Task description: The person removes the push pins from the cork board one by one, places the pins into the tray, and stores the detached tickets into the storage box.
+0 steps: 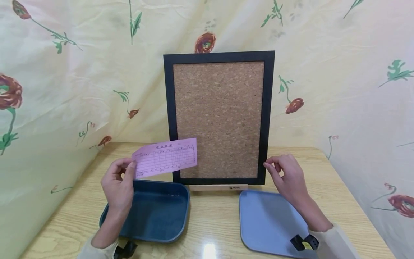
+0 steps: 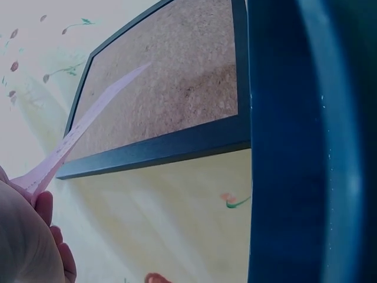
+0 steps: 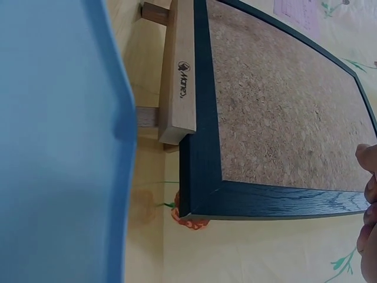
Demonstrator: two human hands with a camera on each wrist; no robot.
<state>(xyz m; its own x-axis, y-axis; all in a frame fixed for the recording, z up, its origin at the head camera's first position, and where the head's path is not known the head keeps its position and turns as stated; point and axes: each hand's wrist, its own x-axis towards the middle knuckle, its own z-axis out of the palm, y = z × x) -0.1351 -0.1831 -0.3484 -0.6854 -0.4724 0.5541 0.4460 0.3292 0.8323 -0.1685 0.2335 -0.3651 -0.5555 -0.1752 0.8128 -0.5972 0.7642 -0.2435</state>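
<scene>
My left hand [image 1: 118,185] pinches a pink printed receipt slip [image 1: 166,157] by its left end, between thumb and fingers. The slip extends to the right, overlapping the lower left corner of a black-framed cork board [image 1: 220,118] in the head view. From the left wrist view the slip [image 2: 88,121] appears nearly edge-on, in front of the cork. At the board's lower right edge is my right hand [image 1: 289,176], thumb and index fingertips brought together beside the frame. No object shows between those fingers [image 3: 368,159], though I cannot tell whether something small is hidden there.
A dark blue tray [image 1: 155,212] with raised sides lies under my left hand. Below my right forearm is a light blue tray [image 1: 271,219]. The board stands upright on a wooden stand [image 1: 218,187]. A flowered cloth [image 1: 139,72] hangs behind the wooden table [image 1: 210,216].
</scene>
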